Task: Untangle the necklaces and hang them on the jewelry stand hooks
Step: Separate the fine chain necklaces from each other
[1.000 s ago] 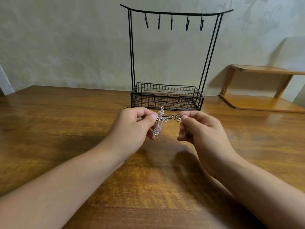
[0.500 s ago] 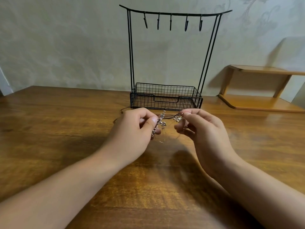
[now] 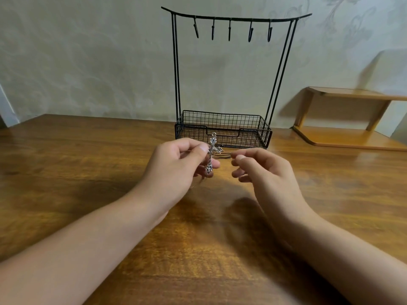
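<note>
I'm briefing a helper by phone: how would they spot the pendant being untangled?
Find the black wire jewelry stand on the wooden table. Just before its basket, the left hand pinches a silver cross pendant: the only shiny, ornate piece, with thin dark cords trailing right.

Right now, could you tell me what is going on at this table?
A person is working on tangled necklaces above the wooden table. The left hand pinches a silver cross pendant, and the right hand pinches thin dark cords running from it. The black jewelry stand waits behind, its five hooks bare.
</note>
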